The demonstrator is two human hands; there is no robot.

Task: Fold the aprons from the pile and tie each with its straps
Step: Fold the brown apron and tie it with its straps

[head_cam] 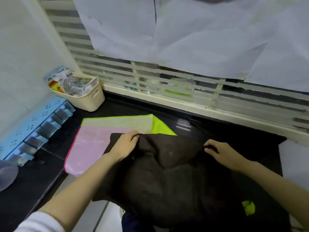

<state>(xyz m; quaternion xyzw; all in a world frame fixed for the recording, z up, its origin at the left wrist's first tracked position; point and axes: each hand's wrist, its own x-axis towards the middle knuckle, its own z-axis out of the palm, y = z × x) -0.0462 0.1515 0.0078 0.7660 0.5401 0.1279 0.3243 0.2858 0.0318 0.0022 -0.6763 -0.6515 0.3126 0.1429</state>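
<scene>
— Dark, glossy counter (130,108) ran beneath a slatted window (167,76), and white paper sheets (184,30) covered the upper part of the glass.

— Where was the apron you saw me working on?

— A dark brown apron (167,173) lay rumpled straight in front of you. Part of it was on the counter and part hung over the near edge toward your body. A small lime-green patch (249,207) showed on it, low at your right.

— And my hands?

— Your left hand (124,144) pinched the apron's far edge near its left corner, thumb and fingers closed on the cloth. Your right hand (222,153) pinched a raised fold of the same apron farther right, fingers curled onto it. The hands were well apart, with a hump of cloth between them.

— Was anything under it?

— A flat banded cloth (93,143) in pink, cream and lime green lay on the counter. The brown apron covered its near right part. I could not tell whether it was another apron.

— What else was there?

— A beige basket (87,99) stood in the far left corner, holding clear plastic and printed packets. Just beside it, a pale blue rack (38,124) ran along the left wall. A translucent bowl (6,174) showed at the left edge, near the rack's closer end.
</scene>
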